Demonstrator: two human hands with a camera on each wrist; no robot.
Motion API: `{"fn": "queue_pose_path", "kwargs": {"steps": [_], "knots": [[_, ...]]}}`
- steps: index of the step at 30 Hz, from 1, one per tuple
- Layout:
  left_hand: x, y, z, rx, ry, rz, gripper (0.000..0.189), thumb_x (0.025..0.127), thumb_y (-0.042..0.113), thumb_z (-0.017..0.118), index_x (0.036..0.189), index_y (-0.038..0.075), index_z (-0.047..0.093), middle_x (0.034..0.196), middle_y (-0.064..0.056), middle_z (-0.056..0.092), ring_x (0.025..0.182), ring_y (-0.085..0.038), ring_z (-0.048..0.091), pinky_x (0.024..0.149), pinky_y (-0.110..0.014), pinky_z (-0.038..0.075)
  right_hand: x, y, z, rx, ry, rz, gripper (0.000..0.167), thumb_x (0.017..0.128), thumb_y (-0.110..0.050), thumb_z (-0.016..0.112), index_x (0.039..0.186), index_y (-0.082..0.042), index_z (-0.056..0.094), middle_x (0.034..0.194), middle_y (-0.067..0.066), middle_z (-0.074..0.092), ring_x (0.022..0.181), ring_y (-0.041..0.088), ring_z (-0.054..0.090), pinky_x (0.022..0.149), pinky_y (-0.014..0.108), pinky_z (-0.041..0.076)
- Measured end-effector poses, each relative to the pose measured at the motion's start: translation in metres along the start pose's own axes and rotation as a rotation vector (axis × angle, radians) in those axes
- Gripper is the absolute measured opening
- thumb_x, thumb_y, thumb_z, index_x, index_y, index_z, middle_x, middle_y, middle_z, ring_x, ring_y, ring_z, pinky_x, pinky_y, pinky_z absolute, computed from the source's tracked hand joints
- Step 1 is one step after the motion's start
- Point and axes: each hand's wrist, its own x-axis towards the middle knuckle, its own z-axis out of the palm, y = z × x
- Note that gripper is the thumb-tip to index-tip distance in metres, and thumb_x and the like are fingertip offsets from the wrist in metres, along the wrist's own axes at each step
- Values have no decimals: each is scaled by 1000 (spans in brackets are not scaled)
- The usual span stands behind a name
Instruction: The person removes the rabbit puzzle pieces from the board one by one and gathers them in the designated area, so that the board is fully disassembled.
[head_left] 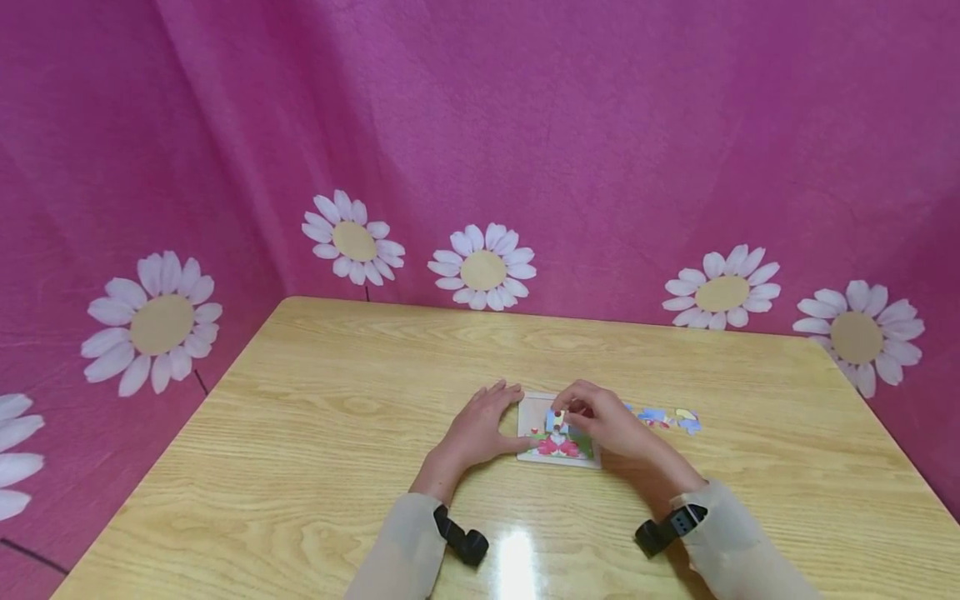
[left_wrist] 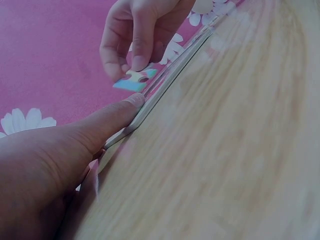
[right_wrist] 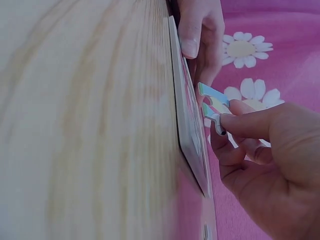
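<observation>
In the head view, a shallow puzzle tray [head_left: 597, 457] lies on the table, its near part filled with a pink and green picture. My right hand [head_left: 611, 423] pinches a blue and yellow jigsaw piece [head_left: 556, 421] between thumb and fingertips, over the tray. The right wrist view shows this piece tilted and apart from the tray's surface. Spread along the tray's left side is my left hand [head_left: 476, 432]. Its thumb [left_wrist: 122, 112] lies extended on the near edge of the frame, and its fingers reach towards the far left corner.
Several loose jigsaw pieces [head_left: 654, 416] lie on the wooden table [head_left: 337, 400] right of the tray, partly behind my right hand. A pink cloth [head_left: 585, 150] with white flowers hangs behind and left of the table. Both wrists wear black cameras [head_left: 468, 546].
</observation>
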Motion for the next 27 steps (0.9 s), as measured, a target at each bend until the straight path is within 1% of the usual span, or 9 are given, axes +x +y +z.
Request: {"fn": "queue_pose_path", "kwargs": {"steps": [6, 12, 19, 27], "knots": [[0, 1, -1, -5, -1, 4, 82, 80, 54, 74, 147, 16, 45, 157, 0, 39, 152, -19, 23, 128, -40, 16, -7, 4, -5, -6, 34, 26, 18, 93, 3, 60, 104, -10, 68, 102, 7, 65, 84, 9, 55, 74, 17, 51], [0, 2, -1, -15, -6, -5, 82, 80, 53, 75, 147, 16, 45, 157, 1, 39, 152, -19, 23, 128, -40, 16, -17, 9, -10, 9, 43, 33, 17, 92, 3, 60, 103, -8, 68, 103, 9, 65, 84, 8, 53, 73, 18, 50], [0, 1, 0, -18, -8, -1, 82, 80, 53, 75, 147, 16, 45, 158, 2, 39, 153, -18, 23, 128, -39, 16, -27, 14, -15, -16, 57, 56, 17, 93, 2, 60, 103, -10, 67, 100, 6, 63, 79, 4, 50, 67, 17, 47], [-1, 1, -1, -12, -1, 21, 81, 80, 51, 75, 146, 15, 46, 157, 0, 40, 152, -20, 24, 128, -40, 16, -38, 22, -21, -21, 91, 35, 18, 91, 6, 61, 99, -9, 68, 98, 7, 64, 83, 2, 52, 70, 17, 50]]}}
